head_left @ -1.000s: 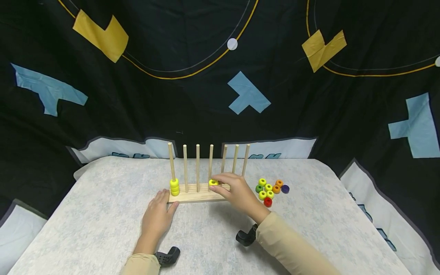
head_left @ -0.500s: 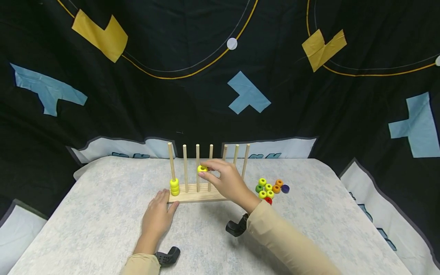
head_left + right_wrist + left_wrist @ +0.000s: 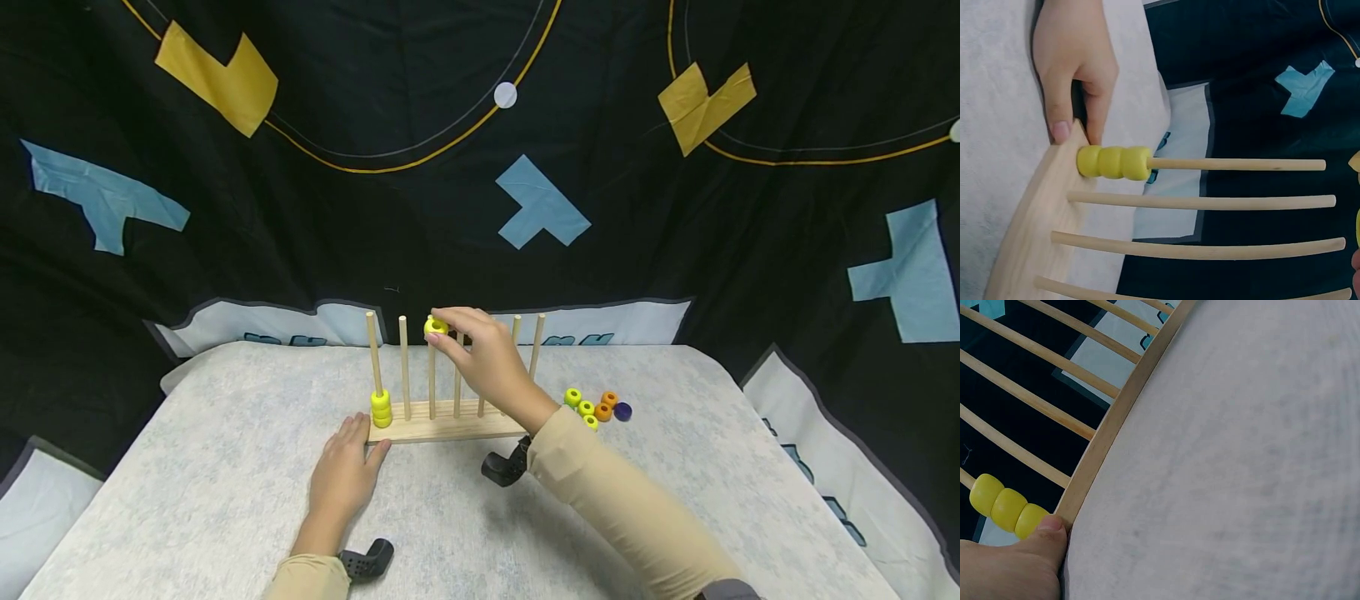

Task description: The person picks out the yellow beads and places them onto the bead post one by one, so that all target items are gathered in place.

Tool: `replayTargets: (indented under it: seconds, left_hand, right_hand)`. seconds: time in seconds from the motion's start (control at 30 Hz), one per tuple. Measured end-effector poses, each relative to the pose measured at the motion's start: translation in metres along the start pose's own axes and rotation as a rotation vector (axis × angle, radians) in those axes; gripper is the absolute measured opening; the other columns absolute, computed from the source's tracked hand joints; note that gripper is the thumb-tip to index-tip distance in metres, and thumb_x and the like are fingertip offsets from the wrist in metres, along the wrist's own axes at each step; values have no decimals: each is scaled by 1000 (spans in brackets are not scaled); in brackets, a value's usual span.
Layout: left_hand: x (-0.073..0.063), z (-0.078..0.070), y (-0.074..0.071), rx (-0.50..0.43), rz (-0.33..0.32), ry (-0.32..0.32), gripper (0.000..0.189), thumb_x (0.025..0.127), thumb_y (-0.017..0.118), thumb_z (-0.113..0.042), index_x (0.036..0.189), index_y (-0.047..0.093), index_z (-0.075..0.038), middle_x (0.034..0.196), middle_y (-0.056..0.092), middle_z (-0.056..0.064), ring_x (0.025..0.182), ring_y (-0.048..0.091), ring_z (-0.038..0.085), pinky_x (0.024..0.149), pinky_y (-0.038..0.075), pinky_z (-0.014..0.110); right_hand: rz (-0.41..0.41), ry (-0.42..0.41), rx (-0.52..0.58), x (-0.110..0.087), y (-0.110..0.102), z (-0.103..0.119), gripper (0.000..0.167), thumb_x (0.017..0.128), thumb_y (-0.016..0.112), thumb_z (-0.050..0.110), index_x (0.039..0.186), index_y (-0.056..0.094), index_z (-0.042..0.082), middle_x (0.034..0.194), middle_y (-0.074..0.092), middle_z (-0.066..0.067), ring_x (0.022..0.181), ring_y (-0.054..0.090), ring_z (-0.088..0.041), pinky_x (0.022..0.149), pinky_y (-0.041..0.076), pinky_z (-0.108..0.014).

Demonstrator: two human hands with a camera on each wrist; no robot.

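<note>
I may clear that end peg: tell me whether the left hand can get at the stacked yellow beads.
Probably yes: the left hand grips the end of the wooden base beside the stacked yellow beads, with nothing seen between. It would likely need to let go.

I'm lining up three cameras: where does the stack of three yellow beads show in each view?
Head: stack left of centre, below mid-height.
Left wrist: stack at lower left, just above the left hand.
Right wrist: stack left of centre, just below the left hand.
Shared landmark: the wooden base under the stack.
</note>
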State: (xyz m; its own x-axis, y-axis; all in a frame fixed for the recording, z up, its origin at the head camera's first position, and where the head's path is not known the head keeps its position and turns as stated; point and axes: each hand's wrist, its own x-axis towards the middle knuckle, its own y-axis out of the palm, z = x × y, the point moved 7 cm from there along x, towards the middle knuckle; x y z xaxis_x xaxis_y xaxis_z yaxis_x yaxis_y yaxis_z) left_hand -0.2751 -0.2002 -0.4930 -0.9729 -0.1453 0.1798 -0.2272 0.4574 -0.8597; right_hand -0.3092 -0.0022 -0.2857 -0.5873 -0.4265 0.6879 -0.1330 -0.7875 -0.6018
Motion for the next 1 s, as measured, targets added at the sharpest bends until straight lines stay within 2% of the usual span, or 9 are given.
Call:
replayTargets:
  seconds: [0.17, 0.37, 0.63, 1.0]
  left_hand:
    - [0, 0, 0, -1, 1, 1, 66, 102, 54, -37, 150, 35, 6, 157, 34, 24, 149, 27, 40, 124, 20, 54]
    - [0, 0, -1, -2, -4, 8, 66, 102, 54, -37, 150, 36, 6, 157, 35, 24, 149, 28, 41, 124, 21, 54]
    - [0, -1, 0, -7, -8, 12, 66, 102, 54, -36, 149, 36, 6, 156, 35, 25, 148, 29, 41, 124, 21, 55]
    - [0, 0, 0, -7, -20, 13, 66, 102, 55, -36, 149, 37, 7, 156, 37, 25, 148, 30, 41, 124, 22, 55]
  right_hand:
    - [1, 37, -5, 9, 0, -3, 38, 93, 71, 19, 129, 65, 7, 129, 68, -7, 122, 63, -18, 103, 53, -26]
    - [22, 84, -26, 22, 4, -7, 40, 96, 67, 21, 133, 63, 8, 135, 65, -6, 125, 60, -19, 102, 54, -27]
    - [70, 159, 11, 35, 12, -10, 43, 98, 64, 25, 138, 59, 11, 140, 61, -5, 132, 56, -20, 109, 49, -28]
    - [101, 190, 28, 46, 28, -7, 43, 98, 63, 26, 138, 59, 12, 142, 60, -5, 134, 55, -19, 109, 49, -26]
